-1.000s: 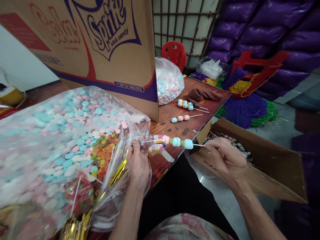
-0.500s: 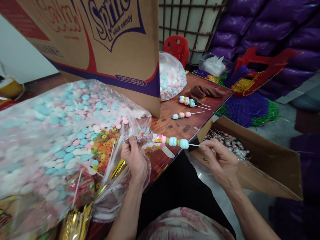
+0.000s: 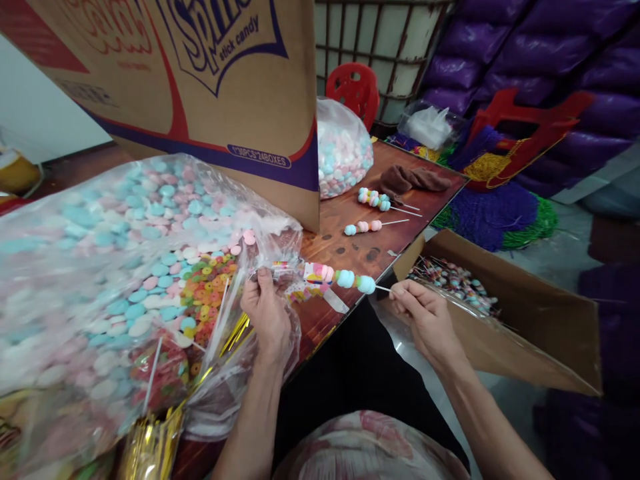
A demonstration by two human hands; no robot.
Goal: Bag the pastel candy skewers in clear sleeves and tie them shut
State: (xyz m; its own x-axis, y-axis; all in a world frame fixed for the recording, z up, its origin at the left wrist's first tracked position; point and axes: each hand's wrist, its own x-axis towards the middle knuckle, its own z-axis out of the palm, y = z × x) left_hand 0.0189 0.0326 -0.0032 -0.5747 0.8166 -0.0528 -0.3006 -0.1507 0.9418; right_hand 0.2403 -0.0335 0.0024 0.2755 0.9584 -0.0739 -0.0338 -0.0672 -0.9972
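Observation:
My left hand (image 3: pixel 267 308) pinches the far end of a clear printed plastic sleeve (image 3: pixel 287 268) above the table edge. A candy skewer (image 3: pixel 356 281), with pink and blue candies and green pieces between them, points into the sleeve. Its pink end is partly inside; the blue candies are outside. My right hand (image 3: pixel 420 313) grips the skewer's white stick between thumb and fingers. Under my left wrist lies a large clear bag (image 3: pixel 175 200) of pastel candies. Fruit-coloured candy rings (image 3: pixel 207 287) sit in its opening. Printed sleeves (image 3: pixel 307 292) lie just below the skewer.
A tall carton (image 3: pixel 225 120) stands behind the bag. Finished-looking skewers (image 3: pixel 373 200) and a brown cloth (image 3: pixel 415 179) lie at the table's right. An open carton (image 3: pixel 540 320) of wrapped skewers is beside my right arm. Gold twist ties (image 3: pixel 153 443) are at the front left.
My right hand has moved a little left, closer to the candies on the stick. My left hand keeps nearly the same place at the sleeve's end.

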